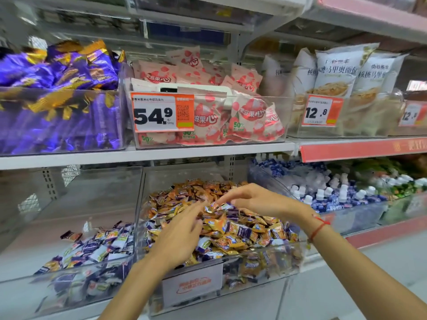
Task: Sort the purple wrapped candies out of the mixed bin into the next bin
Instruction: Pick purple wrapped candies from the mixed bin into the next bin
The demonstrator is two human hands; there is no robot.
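Overhead, white store shelves [147, 155] carry clear bins [265, 257] of wrapped candies [233, 229].

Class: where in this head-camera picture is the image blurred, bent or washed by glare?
Head view: both hands, left hand and right hand, are motion-smeared over the mixed bin; shelf edges bow from the wide lens; clear bin fronts carry soft glare.
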